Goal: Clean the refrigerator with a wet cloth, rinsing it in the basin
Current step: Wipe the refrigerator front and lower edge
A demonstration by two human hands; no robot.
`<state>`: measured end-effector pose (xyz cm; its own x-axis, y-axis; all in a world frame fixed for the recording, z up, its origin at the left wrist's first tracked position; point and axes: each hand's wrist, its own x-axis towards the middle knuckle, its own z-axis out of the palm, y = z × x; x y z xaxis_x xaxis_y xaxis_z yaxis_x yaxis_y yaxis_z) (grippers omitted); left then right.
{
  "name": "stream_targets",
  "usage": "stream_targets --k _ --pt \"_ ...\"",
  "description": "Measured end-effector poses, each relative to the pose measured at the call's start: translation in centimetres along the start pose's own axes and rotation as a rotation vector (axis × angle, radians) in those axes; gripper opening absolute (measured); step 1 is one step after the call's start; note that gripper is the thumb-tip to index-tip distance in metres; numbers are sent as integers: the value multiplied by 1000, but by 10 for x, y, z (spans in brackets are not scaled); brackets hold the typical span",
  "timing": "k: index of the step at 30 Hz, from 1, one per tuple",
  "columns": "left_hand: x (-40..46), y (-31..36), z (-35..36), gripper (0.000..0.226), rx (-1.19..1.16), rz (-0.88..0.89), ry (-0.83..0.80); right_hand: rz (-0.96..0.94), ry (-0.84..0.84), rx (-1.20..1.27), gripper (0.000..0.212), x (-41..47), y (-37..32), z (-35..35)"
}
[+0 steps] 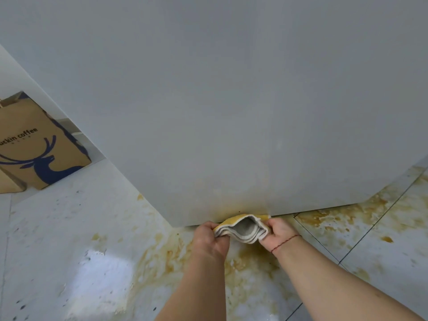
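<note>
Both hands hold the folded cloth (243, 229) at the bottom edge of the refrigerator (231, 100): the left hand (212, 237) pinches its left end and the right hand (279, 234) pinches its right end, so each grip is closed on the cloth. Between them the cloth bows open in layers, grey inside and yellow on the outer face, and its far edge touches the lower rim of the white panel, just above the floor (81, 239).

The upper and middle part of the panel looks mostly clean. Near the bottom a faint yellowish haze is visible, strongest right above the cloth — I judge that this low strip is the part being wiped now and is not finished. The floor tiles in front carry wide orange-brown stains, and the cloth seems to have picked up the same colour, so a rinse will probably be needed soon. The basin is not in view. A brown paper bag (39, 147) with a blue deer print stands on the floor at the left, well apart from the hands — it has no part in the work.
</note>
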<state>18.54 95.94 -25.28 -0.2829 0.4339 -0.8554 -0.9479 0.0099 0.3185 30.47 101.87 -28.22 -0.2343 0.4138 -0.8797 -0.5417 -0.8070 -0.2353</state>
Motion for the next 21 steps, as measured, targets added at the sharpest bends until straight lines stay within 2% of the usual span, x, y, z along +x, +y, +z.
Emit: stream_targets --k 4,7,9,11,16,21 --pt "4 1 15 25 54 -10 40 31 -11 122 28 -1 -5 8" --pt "-10 1 21 19 47 -3 -17 42 17 93 26 -7 -9 7" --pt "-18 4 25 20 27 21 -51 37 0 88 32 -11 -14 5" --pt "-30 9 29 21 46 23 -74 -6 -56 88 35 -15 -19 0" --pt "-78 23 39 18 -6 39 -168 -69 -192 95 25 -65 -30 9" --pt "-103 36 44 30 -128 79 -282 -183 -318 56 22 -123 -42 26"
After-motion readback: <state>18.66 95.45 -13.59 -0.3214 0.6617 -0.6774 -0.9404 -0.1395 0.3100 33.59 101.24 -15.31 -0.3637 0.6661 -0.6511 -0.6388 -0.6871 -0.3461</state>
